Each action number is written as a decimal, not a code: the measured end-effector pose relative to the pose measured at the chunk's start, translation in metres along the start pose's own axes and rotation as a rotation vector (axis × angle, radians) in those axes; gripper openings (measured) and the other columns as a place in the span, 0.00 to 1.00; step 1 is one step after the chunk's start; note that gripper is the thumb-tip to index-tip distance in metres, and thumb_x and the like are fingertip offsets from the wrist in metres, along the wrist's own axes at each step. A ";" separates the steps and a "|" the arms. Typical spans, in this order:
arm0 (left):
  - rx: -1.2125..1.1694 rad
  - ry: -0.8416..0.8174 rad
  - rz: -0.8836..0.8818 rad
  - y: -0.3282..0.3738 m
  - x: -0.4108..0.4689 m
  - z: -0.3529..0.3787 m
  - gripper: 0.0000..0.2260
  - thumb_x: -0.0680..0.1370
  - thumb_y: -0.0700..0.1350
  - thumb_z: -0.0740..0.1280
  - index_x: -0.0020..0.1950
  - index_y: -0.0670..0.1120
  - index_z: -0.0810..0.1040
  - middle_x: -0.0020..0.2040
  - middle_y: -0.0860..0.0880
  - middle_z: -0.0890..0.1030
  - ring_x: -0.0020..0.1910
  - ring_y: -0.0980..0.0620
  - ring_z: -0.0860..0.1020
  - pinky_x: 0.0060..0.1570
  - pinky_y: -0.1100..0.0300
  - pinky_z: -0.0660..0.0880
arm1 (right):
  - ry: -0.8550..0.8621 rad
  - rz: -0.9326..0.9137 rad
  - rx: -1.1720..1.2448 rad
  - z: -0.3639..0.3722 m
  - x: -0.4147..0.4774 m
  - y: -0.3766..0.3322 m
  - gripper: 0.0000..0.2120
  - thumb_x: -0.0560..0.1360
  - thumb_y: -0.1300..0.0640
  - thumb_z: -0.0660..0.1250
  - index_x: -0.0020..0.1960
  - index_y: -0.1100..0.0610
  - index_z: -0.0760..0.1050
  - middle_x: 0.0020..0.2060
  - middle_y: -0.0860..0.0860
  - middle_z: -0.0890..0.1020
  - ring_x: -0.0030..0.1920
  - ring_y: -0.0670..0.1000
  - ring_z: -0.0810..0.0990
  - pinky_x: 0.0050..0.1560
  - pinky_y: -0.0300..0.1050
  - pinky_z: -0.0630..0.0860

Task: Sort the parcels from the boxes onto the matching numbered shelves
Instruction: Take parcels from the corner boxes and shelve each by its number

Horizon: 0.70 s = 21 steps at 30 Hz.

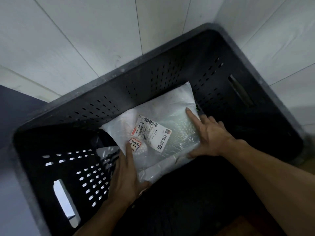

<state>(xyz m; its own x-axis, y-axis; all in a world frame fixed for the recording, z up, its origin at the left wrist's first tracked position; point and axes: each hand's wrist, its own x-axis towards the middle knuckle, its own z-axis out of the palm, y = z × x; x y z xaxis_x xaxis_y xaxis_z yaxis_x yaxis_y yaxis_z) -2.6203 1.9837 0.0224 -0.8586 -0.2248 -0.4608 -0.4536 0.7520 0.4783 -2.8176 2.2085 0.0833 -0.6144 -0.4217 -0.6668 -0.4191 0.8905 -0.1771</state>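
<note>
Crate [153, 86] is black and perforated, with a handle slot in the left wall. It sits in a tiled corner.

Left hand [126, 174] grips the parcel's near-left edge. The thumb lies on top, just beside the sticker [135, 144], and the fingers are hidden, likely tucked underneath. Thumb stops short of the number, probably to keep it readable. It looks like 12, handwritten.

Parcel [162, 106] is a white poly bag inside the crate, tilted, with its far corner against the back wall. The label [153, 133] faces up. Something dark and plastic-wrapped lies under it at left, can't tell what.

Right hand [213, 137] holds the right edge: index finger [192, 116] straight on top, thumb on the near edge, other fingers curled over the side. Soft bag, so a two-handed hold keeps it flat.

My read: number check and lift-out. No shelves in view.
</note>
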 end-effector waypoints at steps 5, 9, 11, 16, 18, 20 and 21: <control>-0.079 -0.005 -0.007 0.021 -0.016 -0.028 0.66 0.65 0.57 0.81 0.78 0.50 0.28 0.81 0.46 0.44 0.80 0.46 0.51 0.73 0.54 0.60 | 0.059 0.030 0.002 -0.023 -0.032 -0.002 0.69 0.61 0.32 0.77 0.80 0.52 0.32 0.71 0.51 0.63 0.70 0.54 0.64 0.69 0.55 0.62; -0.120 -0.006 -0.012 0.032 -0.034 -0.052 0.66 0.64 0.59 0.81 0.76 0.53 0.26 0.82 0.48 0.41 0.80 0.48 0.50 0.72 0.54 0.62 | 0.068 0.054 0.017 -0.038 -0.057 -0.006 0.69 0.61 0.31 0.77 0.81 0.54 0.33 0.72 0.50 0.62 0.71 0.53 0.62 0.71 0.55 0.60; -0.133 -0.009 -0.015 0.040 -0.043 -0.064 0.66 0.64 0.59 0.81 0.75 0.55 0.26 0.81 0.50 0.40 0.80 0.49 0.51 0.70 0.54 0.64 | 0.079 0.069 0.021 -0.046 -0.071 -0.007 0.69 0.61 0.31 0.76 0.81 0.55 0.34 0.73 0.50 0.62 0.72 0.52 0.62 0.72 0.54 0.60; -0.082 0.007 -0.002 0.063 -0.067 -0.101 0.67 0.62 0.60 0.81 0.77 0.53 0.27 0.81 0.49 0.42 0.79 0.48 0.54 0.65 0.51 0.72 | 0.133 0.087 0.047 -0.069 -0.114 -0.016 0.66 0.63 0.32 0.76 0.81 0.55 0.35 0.73 0.48 0.61 0.71 0.51 0.62 0.70 0.51 0.60; -0.055 0.019 0.013 0.070 -0.078 -0.117 0.67 0.63 0.61 0.81 0.77 0.53 0.27 0.81 0.49 0.40 0.80 0.48 0.51 0.67 0.52 0.69 | 0.164 0.094 0.056 -0.080 -0.132 -0.018 0.66 0.63 0.31 0.75 0.81 0.55 0.35 0.72 0.48 0.61 0.70 0.50 0.63 0.70 0.51 0.60; -0.052 0.031 0.038 0.078 -0.090 -0.133 0.67 0.63 0.61 0.81 0.77 0.53 0.27 0.81 0.49 0.40 0.80 0.48 0.52 0.68 0.55 0.68 | 0.192 0.097 0.063 -0.091 -0.150 -0.021 0.65 0.63 0.31 0.75 0.81 0.54 0.35 0.73 0.48 0.61 0.70 0.50 0.63 0.70 0.51 0.60; -0.050 0.041 0.048 0.083 -0.096 -0.142 0.67 0.62 0.61 0.81 0.77 0.52 0.27 0.82 0.49 0.41 0.79 0.47 0.55 0.67 0.56 0.69 | 0.207 0.099 0.071 -0.098 -0.160 -0.023 0.65 0.63 0.31 0.74 0.81 0.54 0.35 0.73 0.48 0.60 0.71 0.50 0.62 0.70 0.50 0.60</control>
<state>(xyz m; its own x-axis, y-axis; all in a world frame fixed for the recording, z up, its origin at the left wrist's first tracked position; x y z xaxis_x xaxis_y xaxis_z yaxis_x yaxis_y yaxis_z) -2.6098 1.9802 0.2122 -0.8880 -0.2152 -0.4064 -0.4225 0.7309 0.5360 -2.7751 2.2389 0.2646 -0.7771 -0.3516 -0.5220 -0.3066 0.9358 -0.1740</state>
